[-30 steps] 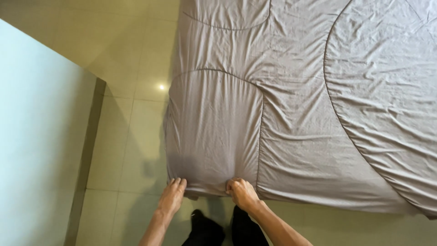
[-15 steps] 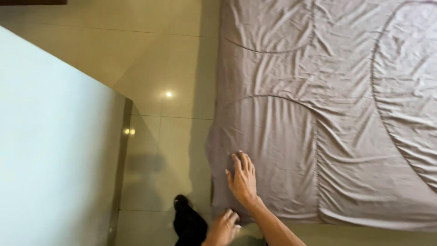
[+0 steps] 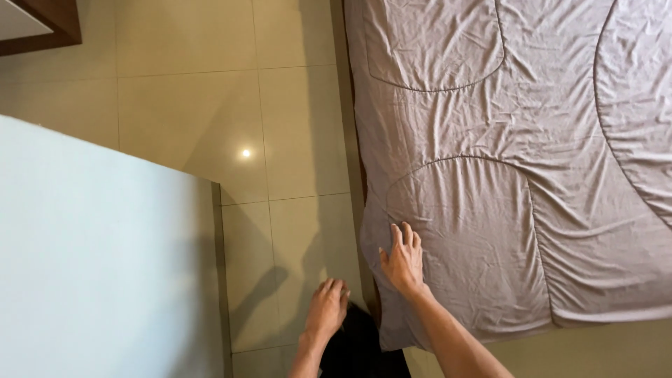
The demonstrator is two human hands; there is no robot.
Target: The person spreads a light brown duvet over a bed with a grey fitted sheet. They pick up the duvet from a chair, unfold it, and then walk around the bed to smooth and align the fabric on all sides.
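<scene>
Head view: the right hand (image 3: 404,260) lies flat, fingers (image 3: 408,234) spread and released, on the grey quilted bedspread (image 3: 504,161) near its left edge. The bedspread covers the bed beside the tiled floor (image 3: 280,126). The left hand (image 3: 327,306) hangs over the floor, fingers loosely curled, grasping nothing.

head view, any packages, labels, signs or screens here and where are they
None in view: no package, label, sign or screen.
What shows instead: a grey-lilac quilted bedspread with the right hand flat on its corner, the left hand over the beige tiled floor, and a plain pale panel at left.
</scene>
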